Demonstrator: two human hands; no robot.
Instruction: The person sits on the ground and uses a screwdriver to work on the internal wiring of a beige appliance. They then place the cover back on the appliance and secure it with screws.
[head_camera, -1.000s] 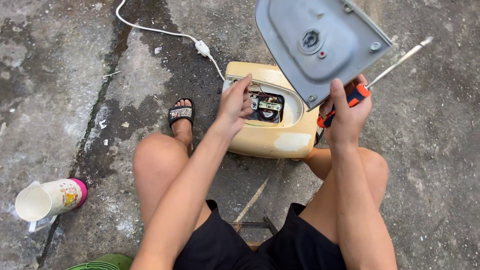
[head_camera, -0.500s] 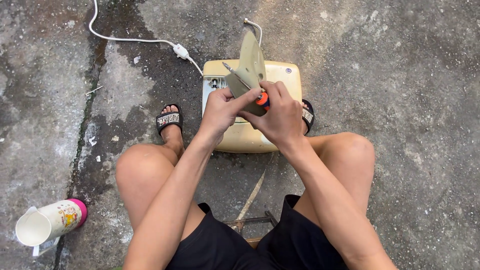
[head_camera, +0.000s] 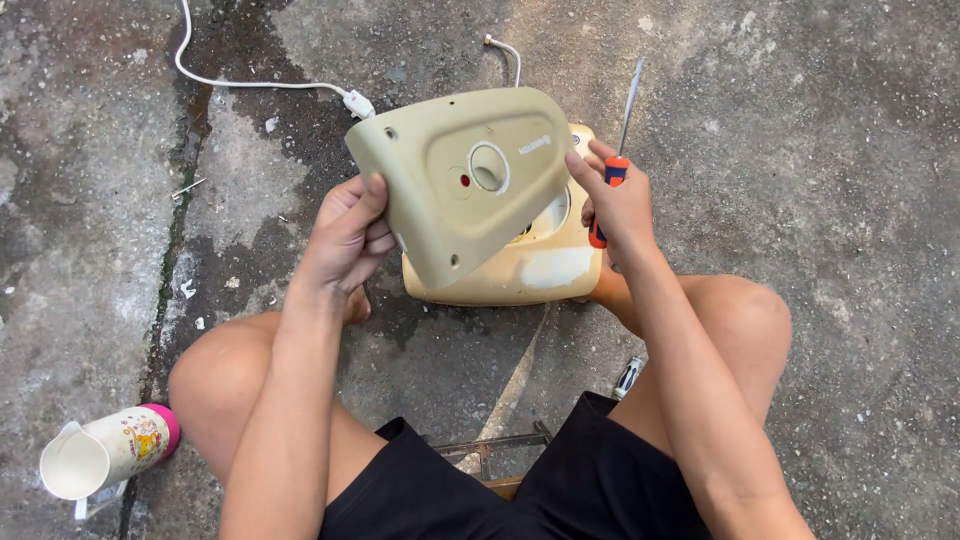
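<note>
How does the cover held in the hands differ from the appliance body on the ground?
The cover is lifted and tilted, gripped by the left hand and the right hand; the appliance body lies on the concrete. The cover shows a closed face with a round hole; the body is open, mostly hidden behind it. Both are yellowed cream plastic.

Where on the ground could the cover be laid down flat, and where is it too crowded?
Bare concrete lies right of the screwdriver and right hand, and left of the left hand, between the white cable and the cup. It is crowded under the cover, where the base and both knees sit.
</note>
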